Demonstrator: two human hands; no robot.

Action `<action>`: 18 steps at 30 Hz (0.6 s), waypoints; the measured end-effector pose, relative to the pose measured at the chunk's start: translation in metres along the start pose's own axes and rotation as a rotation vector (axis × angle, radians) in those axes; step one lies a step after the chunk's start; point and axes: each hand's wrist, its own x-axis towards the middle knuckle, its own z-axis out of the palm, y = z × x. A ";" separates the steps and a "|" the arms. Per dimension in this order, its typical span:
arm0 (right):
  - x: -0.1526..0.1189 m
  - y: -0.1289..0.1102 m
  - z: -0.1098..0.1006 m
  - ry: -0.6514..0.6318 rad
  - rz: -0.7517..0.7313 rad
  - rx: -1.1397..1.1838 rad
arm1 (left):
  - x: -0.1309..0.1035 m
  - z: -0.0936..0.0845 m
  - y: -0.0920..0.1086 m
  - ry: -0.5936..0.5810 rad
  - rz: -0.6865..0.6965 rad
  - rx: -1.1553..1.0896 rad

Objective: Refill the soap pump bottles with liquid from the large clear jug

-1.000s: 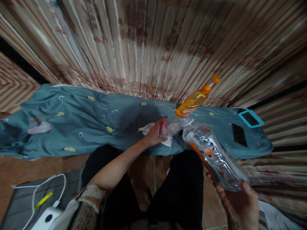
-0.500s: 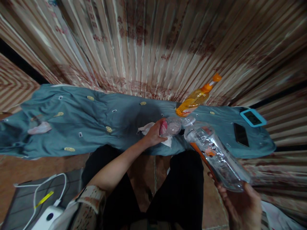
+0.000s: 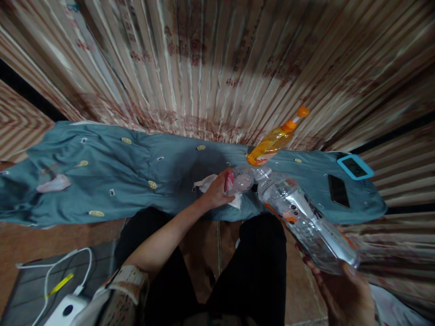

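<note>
Pleated curtain [image 3: 217, 81] across upper frame, teal patterned cloth [image 3: 129, 172] below; left hand [image 3: 218, 190] round small clear bottle [image 3: 244, 180], centre; right hand [image 3: 346, 290] gripping large clear plastic bottle [image 3: 301, 215] near its base, lower right; both likely light, slippery, dentable; hold gently mid-body

There are three containers [image 3: 307, 222], one phone [image 3: 338, 191] and one blue-framed device [image 3: 355, 167].

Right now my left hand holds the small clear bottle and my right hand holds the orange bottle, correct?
Not quite: in the head view, your right hand holds the larger clear bottle, not the orange bottle. Your left hand does hold the small clear bottle.
</note>
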 end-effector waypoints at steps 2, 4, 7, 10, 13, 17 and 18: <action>0.001 0.001 -0.003 -0.013 0.007 -0.008 | 0.000 0.001 -0.001 0.000 0.001 -0.009; 0.002 0.001 -0.005 -0.025 0.008 -0.013 | 0.000 0.001 -0.001 0.006 0.008 -0.021; -0.004 -0.001 0.000 -0.047 0.002 -0.018 | 0.000 0.003 -0.002 0.030 0.023 -0.043; -0.016 -0.007 0.015 -0.078 -0.029 -0.047 | -0.001 0.004 -0.001 0.046 0.020 -0.057; -0.029 -0.014 0.031 -0.086 -0.071 -0.102 | -0.002 0.004 0.001 0.055 -0.003 -0.050; -0.035 -0.019 0.041 -0.074 -0.070 -0.118 | -0.002 0.005 0.002 0.056 -0.020 -0.032; -0.035 -0.019 0.041 -0.067 -0.071 -0.120 | -0.002 0.006 0.002 0.055 -0.018 -0.031</action>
